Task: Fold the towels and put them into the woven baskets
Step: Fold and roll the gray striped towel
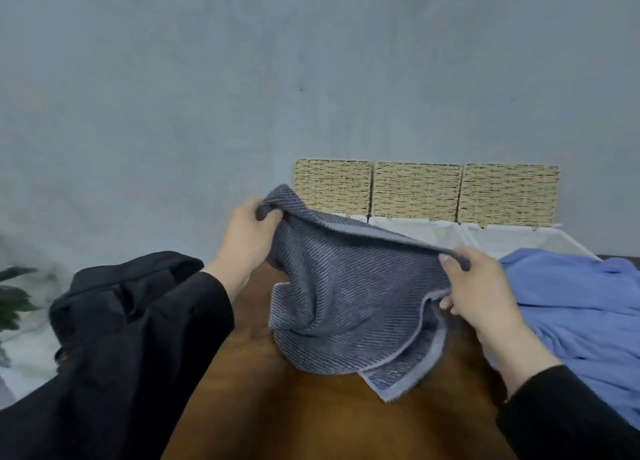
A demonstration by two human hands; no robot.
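A grey ribbed towel (349, 293) hangs above the brown table (311, 425), stretched between both hands. My left hand (247, 237) pinches its upper left corner. My right hand (481, 286) grips its upper right corner, with the fingers curled around the edge. The towel's lower part sags in folds and one corner trails onto the table. Three woven baskets stand in a row at the back: left basket (332, 189), middle basket (415, 192), right basket (507, 194). Their white liners show along the front rims.
A light blue towel (581, 314) lies crumpled on the table to the right, under my right forearm. A grey wall rises behind the baskets. Green plant leaves (14, 296) show at the far left edge.
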